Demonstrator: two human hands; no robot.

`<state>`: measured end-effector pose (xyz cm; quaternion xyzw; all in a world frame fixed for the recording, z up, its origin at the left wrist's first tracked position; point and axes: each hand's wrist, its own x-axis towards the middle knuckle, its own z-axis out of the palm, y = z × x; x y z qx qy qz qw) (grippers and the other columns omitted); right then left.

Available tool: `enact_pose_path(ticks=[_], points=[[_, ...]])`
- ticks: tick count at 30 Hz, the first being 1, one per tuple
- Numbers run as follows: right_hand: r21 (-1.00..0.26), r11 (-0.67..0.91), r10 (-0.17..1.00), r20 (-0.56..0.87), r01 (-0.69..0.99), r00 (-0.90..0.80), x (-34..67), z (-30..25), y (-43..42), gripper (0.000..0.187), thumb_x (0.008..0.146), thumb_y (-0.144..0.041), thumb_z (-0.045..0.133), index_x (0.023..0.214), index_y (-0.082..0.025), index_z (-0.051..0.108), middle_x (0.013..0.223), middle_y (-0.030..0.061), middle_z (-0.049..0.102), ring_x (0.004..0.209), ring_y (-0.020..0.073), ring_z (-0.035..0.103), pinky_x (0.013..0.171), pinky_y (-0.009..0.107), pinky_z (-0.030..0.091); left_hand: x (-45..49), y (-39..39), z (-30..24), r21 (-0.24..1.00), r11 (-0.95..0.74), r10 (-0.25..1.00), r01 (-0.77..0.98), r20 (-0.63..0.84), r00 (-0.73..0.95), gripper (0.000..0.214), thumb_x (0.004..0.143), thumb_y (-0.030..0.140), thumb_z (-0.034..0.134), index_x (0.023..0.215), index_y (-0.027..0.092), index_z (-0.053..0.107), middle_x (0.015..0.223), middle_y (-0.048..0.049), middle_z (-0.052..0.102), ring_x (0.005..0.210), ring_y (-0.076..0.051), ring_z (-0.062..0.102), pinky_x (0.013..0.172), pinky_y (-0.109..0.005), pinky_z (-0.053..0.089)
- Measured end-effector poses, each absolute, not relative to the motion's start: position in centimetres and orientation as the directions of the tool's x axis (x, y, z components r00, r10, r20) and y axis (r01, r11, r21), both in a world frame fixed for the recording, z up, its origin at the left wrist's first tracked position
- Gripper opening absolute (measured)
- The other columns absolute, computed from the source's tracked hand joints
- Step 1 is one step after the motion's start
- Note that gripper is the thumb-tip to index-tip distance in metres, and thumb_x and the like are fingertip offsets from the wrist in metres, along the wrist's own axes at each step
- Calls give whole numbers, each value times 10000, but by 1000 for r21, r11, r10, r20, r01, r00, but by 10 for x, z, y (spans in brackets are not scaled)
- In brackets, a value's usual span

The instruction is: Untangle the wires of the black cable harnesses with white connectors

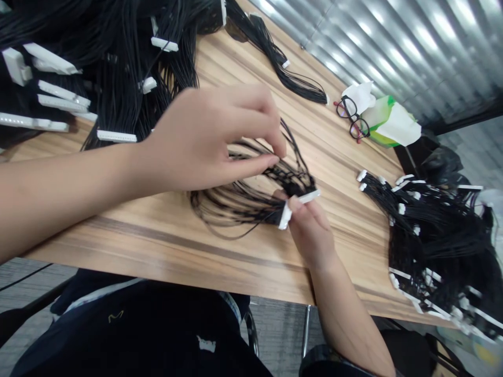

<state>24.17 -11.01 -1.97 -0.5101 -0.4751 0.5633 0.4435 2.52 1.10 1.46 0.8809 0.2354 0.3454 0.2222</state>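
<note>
A bundle of thin black wires (251,196) lies in loose loops on the wooden table (137,225), ending in white plastic connector strips (285,216). My right hand (310,233) grips the strips at the bundle's end, low and right of centre. My left hand (212,139) reaches across from the left, with thumb and fingertips pinching several black wires near the top of the loops. The pinched strands are partly hidden behind my fingers.
Large heaps of similar black wire harnesses with white connectors (432,241) lie at the right and top left (118,68). Eyeglasses (352,118) and a green tissue box (387,123) sit at the far edge, beside a corrugated metal wall (404,52).
</note>
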Motion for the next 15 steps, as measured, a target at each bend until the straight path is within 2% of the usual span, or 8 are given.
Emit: enact_pose_path(ticks=[3, 5, 7, 9, 12, 15], points=[[-998, -50, 996, -51, -23, 76, 243, -17, -106, 403, 929, -596, 742, 750, -259, 614, 673, -27, 526, 591, 153, 456, 520, 293, 396, 23, 7, 14, 431, -842, 526, 326, 517, 675, 248, 1056, 441, 605, 1025, 325, 822, 896, 15, 790, 856, -148, 722, 736, -279, 468], [-999, -32, 997, -32, 8, 74, 242, -16, -106, 396, 947, -582, 718, 750, -260, 597, 669, -26, 523, 590, 155, 470, 524, 298, 413, 24, 5, 9, 368, -870, 477, 330, 451, 755, 310, 1095, 469, 522, 1139, 366, 810, 827, 42, 773, 768, -129, 701, 717, -270, 446], [-998, -45, 997, -43, 33, 58, 241, -18, -108, 408, 953, -601, 699, 757, -258, 598, 666, -23, 529, 593, 159, 480, 533, 303, 432, 26, 2, 4, 316, -883, 455, 348, 390, 800, 389, 1128, 476, 423, 1236, 378, 783, 854, 51, 771, 755, -121, 698, 728, -272, 446], [-996, -72, 997, -70, 53, 44, 241, -20, -109, 441, 945, -635, 696, 746, -254, 597, 659, -19, 532, 595, 162, 487, 538, 306, 443, 28, 1, 2, 280, -891, 443, 358, 363, 820, 447, 1137, 484, 365, 1231, 364, 785, 873, 44, 761, 766, -129, 705, 726, -282, 458], [-990, -107, 994, -105, 93, 21, 241, -22, -110, 476, 931, -681, 689, 738, -254, 607, 653, -12, 541, 597, 170, 503, 538, 308, 454, 28, 2, 5, 277, -901, 419, 333, 363, 832, 468, 1119, 475, 385, 1090, 315, 824, 893, 10, 758, 838, -153, 731, 705, -288, 483], [-984, -115, 992, -120, 139, -27, 242, -20, -110, 479, 938, -693, 676, 752, -253, 639, 659, -7, 563, 597, 171, 519, 550, 310, 473, 27, 3, 9, 373, -881, 423, 289, 349, 836, 446, 1086, 481, 430, 1000, 321, 837, 931, 16, 770, 983, -169, 747, 751, -284, 522]])
